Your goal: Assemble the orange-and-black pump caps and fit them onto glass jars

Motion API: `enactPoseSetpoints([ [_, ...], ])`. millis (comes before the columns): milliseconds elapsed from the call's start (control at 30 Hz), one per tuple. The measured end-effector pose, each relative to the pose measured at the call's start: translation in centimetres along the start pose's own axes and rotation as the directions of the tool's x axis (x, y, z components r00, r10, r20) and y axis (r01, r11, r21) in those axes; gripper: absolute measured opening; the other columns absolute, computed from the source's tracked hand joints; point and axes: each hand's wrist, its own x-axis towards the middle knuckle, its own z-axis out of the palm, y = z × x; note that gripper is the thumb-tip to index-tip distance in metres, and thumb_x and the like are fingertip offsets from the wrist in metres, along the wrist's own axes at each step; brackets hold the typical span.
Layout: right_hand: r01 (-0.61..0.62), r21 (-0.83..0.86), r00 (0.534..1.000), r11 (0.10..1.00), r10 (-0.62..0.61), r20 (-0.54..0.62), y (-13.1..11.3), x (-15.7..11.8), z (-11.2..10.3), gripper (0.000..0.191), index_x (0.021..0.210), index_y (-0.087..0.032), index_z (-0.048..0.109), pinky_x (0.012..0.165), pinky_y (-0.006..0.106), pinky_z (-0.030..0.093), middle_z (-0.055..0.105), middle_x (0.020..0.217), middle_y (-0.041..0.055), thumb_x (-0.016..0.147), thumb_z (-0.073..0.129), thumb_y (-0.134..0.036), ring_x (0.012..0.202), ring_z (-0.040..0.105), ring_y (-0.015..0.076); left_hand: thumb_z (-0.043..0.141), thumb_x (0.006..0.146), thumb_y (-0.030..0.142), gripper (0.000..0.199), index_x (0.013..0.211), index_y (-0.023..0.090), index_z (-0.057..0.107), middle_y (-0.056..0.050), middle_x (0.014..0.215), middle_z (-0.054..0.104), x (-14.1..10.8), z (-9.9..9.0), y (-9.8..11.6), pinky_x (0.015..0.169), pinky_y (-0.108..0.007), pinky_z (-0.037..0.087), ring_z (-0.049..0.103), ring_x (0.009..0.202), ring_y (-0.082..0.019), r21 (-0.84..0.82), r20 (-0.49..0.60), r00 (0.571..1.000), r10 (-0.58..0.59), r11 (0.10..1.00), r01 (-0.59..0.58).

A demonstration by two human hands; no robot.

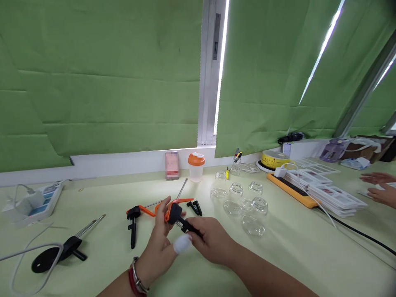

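A black-and-orange tool (175,212) with a thin metal rod is held between my two hands at the middle of the table. My left hand (161,247), with a white cover on its thumb, is closed around the tool's orange part. My right hand (213,241) grips its black handle. Just left of them lies a similar black-and-orange tool (133,214), its handle toward me. Two small black pieces (195,208) lie just beyond my right hand. Farther left rests a black tool (69,247) with metal shafts.
Several upturned glass jars (254,218) stand right of my hands. Behind are an orange-lidded cup (196,167) and a pink box-like item (172,166). Power strips (293,192) and cables lie on both sides. Another person's hands (382,187) show at the far right, beyond stacked white frames (335,198).
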Motion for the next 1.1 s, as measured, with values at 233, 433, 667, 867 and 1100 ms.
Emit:
enactPoseSetpoints([
  [233, 0.111, -0.423, 0.991, 0.899, -0.071, 0.11, 0.9, 0.2, 0.0, 0.023, 0.106, -0.02, 0.053, 0.06, 0.024, 0.033, 0.064, 0.081, 0.0038, 0.089, 0.04, -0.028, 0.068, 0.055, 0.0156, 0.058, 0.077, 0.037, 0.025, 0.091, 0.021, 0.046, 0.01, 0.052, 0.042, 1.3, 0.0, -0.1, 0.04, -0.02, 0.033, 0.039, 0.039, -0.007, -0.051, -0.128, 0.937, -0.325, 0.946, 0.322],
  [433, 0.105, -0.437, 0.991, 0.893, -0.055, 0.125, 1.2, 0.3, 0.3, 0.029, 0.115, -0.02, 0.051, 0.063, 0.025, 0.036, 0.066, 0.087, 0.0045, 0.092, 0.037, -0.031, 0.074, 0.059, 0.0169, 0.057, 0.075, 0.037, 0.021, 0.081, 0.022, 0.044, 0.01, 0.05, 0.038, 1.2, 0.1, -0.2, 0.039, -0.019, 0.027, 0.033, 0.038, -0.008, 0.004, -0.127, 0.945, -0.303, 0.952, 0.306],
  [667, 0.026, -0.385, 0.991, 0.922, 0.026, 0.131, 1.3, 0.3, 0.5, 0.043, 0.13, -0.019, 0.043, 0.07, 0.027, 0.041, 0.066, 0.097, 0.007, 0.091, 0.041, -0.036, 0.082, 0.061, 0.0194, 0.059, 0.069, 0.032, 0.018, 0.079, 0.021, 0.049, 0.007, 0.059, 0.048, 2.9, -3.0, 0.5, 0.045, -0.021, 0.035, 0.045, 0.047, -0.01, 0.091, -0.227, 0.934, -0.274, 0.949, 0.301],
  [867, -0.048, -0.384, 0.984, 0.922, 0.11, 0.142, 1.8, 0.3, 0.5, 0.041, 0.129, -0.02, 0.045, 0.069, 0.027, 0.042, 0.066, 0.091, 0.0058, 0.09, 0.041, -0.031, 0.079, 0.061, 0.019, 0.056, 0.062, 0.03, 0.014, 0.072, 0.02, 0.052, 0.003, 0.06, 0.052, 5.1, -10.9, -0.6, 0.049, -0.024, 0.041, 0.053, 0.055, -0.014, 0.36, -0.515, 0.829, -0.22, 0.822, 0.442],
  [1100, -0.064, -0.378, 0.981, 0.924, 0.128, 0.147, 2.2, 0.4, 0.7, 0.034, 0.121, -0.023, 0.051, 0.067, 0.026, 0.04, 0.065, 0.086, 0.0043, 0.088, 0.043, -0.029, 0.077, 0.06, 0.0185, 0.055, 0.055, 0.03, 0.02, 0.07, 0.017, 0.055, -0.008, 0.062, 0.06, 5.3, -18.3, -3.0, 0.044, -0.029, 0.037, 0.059, 0.058, -0.025, 0.441, -0.635, 0.698, -0.33, 0.587, 0.679],
])
